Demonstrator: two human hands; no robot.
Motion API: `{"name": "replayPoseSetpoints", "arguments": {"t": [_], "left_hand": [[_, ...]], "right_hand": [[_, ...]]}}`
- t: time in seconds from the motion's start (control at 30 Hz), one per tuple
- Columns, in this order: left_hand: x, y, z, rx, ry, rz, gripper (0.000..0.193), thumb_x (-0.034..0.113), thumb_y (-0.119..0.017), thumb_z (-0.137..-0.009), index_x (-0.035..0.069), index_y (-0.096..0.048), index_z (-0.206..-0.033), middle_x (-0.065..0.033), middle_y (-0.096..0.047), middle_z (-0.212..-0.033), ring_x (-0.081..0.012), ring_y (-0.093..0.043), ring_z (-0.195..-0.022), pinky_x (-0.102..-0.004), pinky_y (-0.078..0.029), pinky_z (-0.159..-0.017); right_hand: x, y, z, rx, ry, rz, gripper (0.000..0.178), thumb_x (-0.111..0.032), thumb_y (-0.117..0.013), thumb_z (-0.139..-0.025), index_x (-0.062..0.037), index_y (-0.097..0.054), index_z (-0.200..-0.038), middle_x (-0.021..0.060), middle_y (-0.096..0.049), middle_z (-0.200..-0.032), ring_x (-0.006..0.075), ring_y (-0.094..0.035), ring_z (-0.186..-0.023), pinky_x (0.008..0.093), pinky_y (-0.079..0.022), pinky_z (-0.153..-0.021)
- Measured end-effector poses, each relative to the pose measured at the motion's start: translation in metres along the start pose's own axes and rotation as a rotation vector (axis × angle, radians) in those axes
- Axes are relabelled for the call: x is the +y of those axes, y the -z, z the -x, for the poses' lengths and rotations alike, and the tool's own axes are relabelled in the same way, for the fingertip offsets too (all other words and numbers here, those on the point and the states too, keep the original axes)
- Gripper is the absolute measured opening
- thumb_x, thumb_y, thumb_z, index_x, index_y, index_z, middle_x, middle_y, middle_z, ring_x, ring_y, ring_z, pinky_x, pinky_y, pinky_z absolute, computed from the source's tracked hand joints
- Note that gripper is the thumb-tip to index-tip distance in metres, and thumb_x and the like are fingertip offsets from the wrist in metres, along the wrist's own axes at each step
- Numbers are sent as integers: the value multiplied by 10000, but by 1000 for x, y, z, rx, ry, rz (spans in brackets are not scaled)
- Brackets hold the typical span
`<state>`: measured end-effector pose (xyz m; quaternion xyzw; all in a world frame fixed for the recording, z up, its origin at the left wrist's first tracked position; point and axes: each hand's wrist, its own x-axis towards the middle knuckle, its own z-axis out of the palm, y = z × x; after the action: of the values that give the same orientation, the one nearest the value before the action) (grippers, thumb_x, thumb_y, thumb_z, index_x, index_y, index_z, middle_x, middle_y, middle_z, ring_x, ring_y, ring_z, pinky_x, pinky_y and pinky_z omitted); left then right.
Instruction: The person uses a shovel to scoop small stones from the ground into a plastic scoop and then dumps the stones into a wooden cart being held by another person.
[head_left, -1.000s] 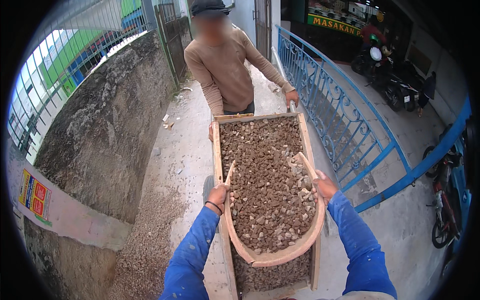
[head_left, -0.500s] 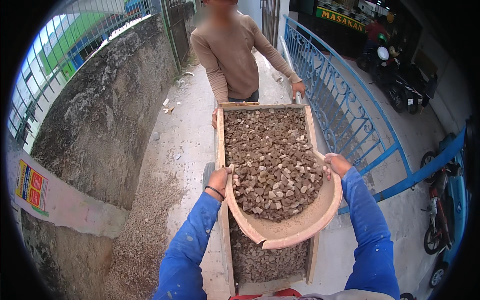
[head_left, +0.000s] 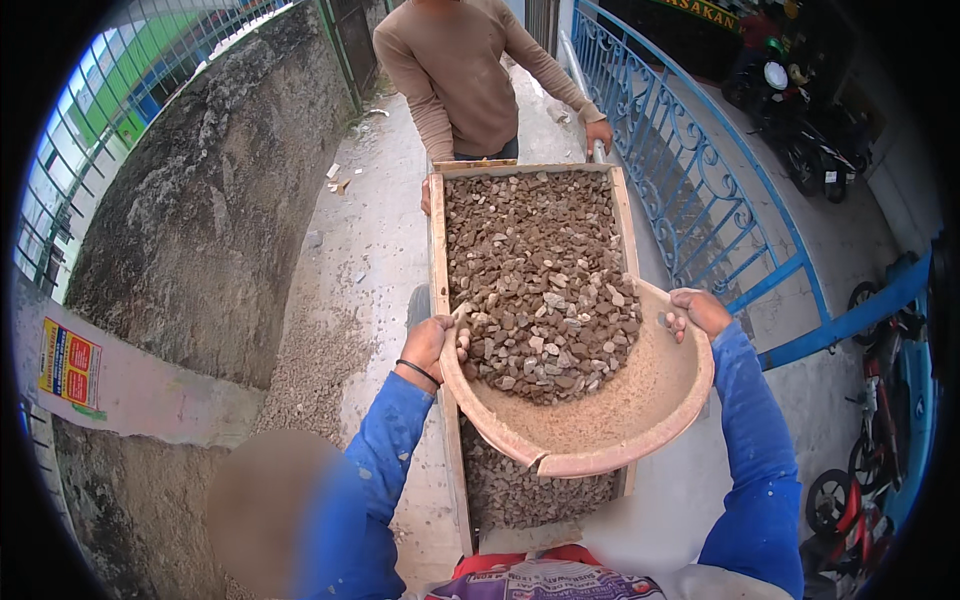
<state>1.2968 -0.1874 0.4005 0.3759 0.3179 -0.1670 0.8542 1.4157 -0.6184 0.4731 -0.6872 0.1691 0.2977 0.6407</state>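
I hold a wide, worn pinkish basin (head_left: pixel 600 440) tilted away from me over a long wooden box (head_left: pixel 438 255). My left hand (head_left: pixel 428 348) is closed on the basin's left rim. On its right rim, my right hand (head_left: pixel 703 312) grips with the fingers curled inside. Brown and grey gravel (head_left: pixel 555 345) lies at the basin's far side and runs into the heap in the box. The basin's near inner wall is bare and dusty, and its front rim has a crack. Finer gravel (head_left: pixel 540 500) shows in the box's near end, below the basin.
A person in a brown sweater (head_left: pixel 460 80) stands beyond the box, one hand at its far left corner, the other on the rail. A blue metal railing (head_left: pixel 690 170) runs along the right. Leftward are a rough wall (head_left: pixel 210 210) and spilled gravel (head_left: pixel 315 365). Motorbikes (head_left: pixel 805 150) stand beyond the railing.
Gravel has slid toward the basin's far side, baring more of its inner wall. The basin has shifted slightly right and tipped. My view has moved, so the box appears higher.
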Motion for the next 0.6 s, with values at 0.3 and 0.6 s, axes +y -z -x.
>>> {"name": "replayPoseSetpoints", "arguments": {"t": [0.3, 0.6], "left_hand": [[-96, 33, 8, 139, 57, -9, 212, 119, -381, -945, 17, -498, -1090, -105, -566, -776, -173, -530, -547, -291, -471, -437], [-164, 54, 71, 283, 76, -41, 202, 162, -404, -970, 5, -464, -1084, -126, -594, -761, -185, -539, -534, -296, -468, -417]], "right_hand": [[107, 23, 2, -38, -67, 63, 203, -92, -452, -919, 61, -562, -995, 134, -585, -669, 176, -512, -450, 335, -457, -405], [200, 38, 59, 9, -153, -45, 237, -119, -444, -921, 30, -580, -1046, 92, -580, -690, 166, -507, -487, 330, -455, -418]]}}
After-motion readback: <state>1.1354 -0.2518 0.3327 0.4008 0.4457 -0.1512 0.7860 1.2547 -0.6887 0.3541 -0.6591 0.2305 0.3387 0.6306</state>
